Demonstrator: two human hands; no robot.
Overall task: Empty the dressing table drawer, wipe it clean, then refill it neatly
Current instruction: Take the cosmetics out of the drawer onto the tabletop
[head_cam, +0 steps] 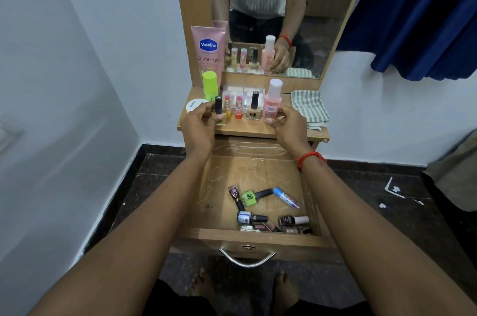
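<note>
The wooden drawer [222, 181] is pulled open below the dressing table top [247, 131]. Several nail polish bottles lie in its near right part, among them a green one [249, 198] and a blue tube [285, 197]. On the table top my left hand [198, 126] is shut on a small yellow nail polish bottle with a black cap [219, 109]. My right hand [289, 124] grips the base of a pink bottle with a white cap [273, 100]. Two small lip balm sticks [233, 105] and a beige nail polish [254, 109] stand between my hands.
A pink Vaseline tube [209, 52], a green stick [209, 86] and a white jar [195, 106] stand at the table's left. A striped cloth [309, 108] lies folded at the right. A mirror [284, 6] rises behind. A blue curtain [418, 18] hangs at right.
</note>
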